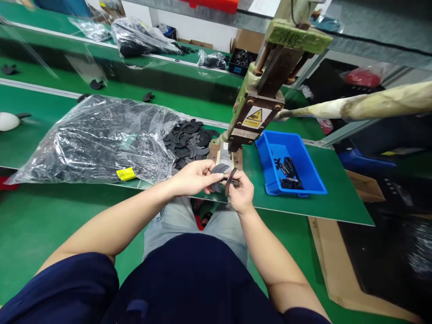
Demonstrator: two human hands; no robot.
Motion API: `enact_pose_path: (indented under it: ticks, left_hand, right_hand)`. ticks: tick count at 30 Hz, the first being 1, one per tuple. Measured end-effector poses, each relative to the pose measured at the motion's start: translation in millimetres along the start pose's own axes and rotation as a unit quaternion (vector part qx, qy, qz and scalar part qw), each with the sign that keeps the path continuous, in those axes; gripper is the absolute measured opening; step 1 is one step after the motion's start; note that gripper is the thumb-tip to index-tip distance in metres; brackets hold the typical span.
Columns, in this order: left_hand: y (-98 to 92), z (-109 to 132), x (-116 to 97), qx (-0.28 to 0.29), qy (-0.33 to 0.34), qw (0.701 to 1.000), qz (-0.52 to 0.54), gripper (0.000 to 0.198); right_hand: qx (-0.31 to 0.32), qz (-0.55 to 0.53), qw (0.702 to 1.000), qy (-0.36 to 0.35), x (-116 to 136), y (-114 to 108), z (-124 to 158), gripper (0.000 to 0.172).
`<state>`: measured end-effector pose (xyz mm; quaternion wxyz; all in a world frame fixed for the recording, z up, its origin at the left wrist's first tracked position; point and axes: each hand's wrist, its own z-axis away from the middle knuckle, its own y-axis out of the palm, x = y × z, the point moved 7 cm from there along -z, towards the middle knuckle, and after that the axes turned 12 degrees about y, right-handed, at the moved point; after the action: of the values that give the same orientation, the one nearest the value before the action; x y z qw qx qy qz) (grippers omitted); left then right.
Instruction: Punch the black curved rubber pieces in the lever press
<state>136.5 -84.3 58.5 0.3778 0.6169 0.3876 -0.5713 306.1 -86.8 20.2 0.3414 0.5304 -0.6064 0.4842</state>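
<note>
My left hand point(199, 176) is closed on several flat, dark grey curved pieces point(218, 170), pinched between thumb and fingers. Close beside it, my right hand point(241, 191) pinches a single thin curved dark strip point(230, 181), held on edge. Something small and dark also shows at the right fingertips, too small to name. Both hands are in front of the hand press point(253, 118), over the near edge of the green table. A heap of curved dark pieces point(189, 141) spills from a clear plastic bag point(111, 139) left of the press.
A blue bin point(293, 167) with small black parts stands right of the press. The press's long wrapped lever point(371, 102) reaches out to the right. Behind runs a green conveyor belt point(124, 87) with a few dark pieces. A white rounded object point(9, 121) lies far left.
</note>
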Motion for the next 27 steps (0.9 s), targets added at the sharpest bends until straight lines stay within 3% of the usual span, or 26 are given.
enact_pose_path:
  ticks: [7, 11, 15, 17, 20, 22, 24, 27]
  left_hand:
    - [6.0, -3, 10, 0.025, -0.075, 0.993, 0.088, 0.057]
    - [-1.8, -8, 13, 0.023, -0.09, 0.994, 0.06, 0.061]
    - [-11.6, -9, 14, 0.012, -0.059, 0.998, -0.018, 0.055]
    - [-17.7, -8, 8, -0.021, -0.01, 0.997, -0.08, 0.047]
    - [-23.4, -2, -14, -0.088, 0.108, 0.964, -0.226, 0.033]
    - [-16.5, 1, -25, -0.076, 0.166, 0.937, -0.299, 0.028]
    - [-9.3, 0, -25, -0.043, 0.177, 0.931, -0.315, 0.033]
    - [-10.1, -7, -11, -0.028, 0.127, 0.955, -0.267, 0.042]
  right_hand:
    - [-0.022, 0.028, 0.998, -0.044, 12, -1, 7, 0.021]
    - [0.005, 0.084, 0.994, -0.072, 26, -4, 2, 0.014]
    - [0.032, 0.143, 0.983, -0.108, 36, -11, -1, 0.013]
    - [0.037, 0.178, 0.974, -0.133, 37, -13, 0, 0.014]
    - [0.041, 0.232, 0.957, -0.169, 34, -12, 3, 0.017]
    - [0.045, 0.246, 0.951, -0.18, 32, -10, 5, 0.016]
    - [0.048, 0.253, 0.948, -0.188, 32, -9, 6, 0.016]
    - [0.046, 0.257, 0.94, -0.22, 38, -7, 7, 0.016]
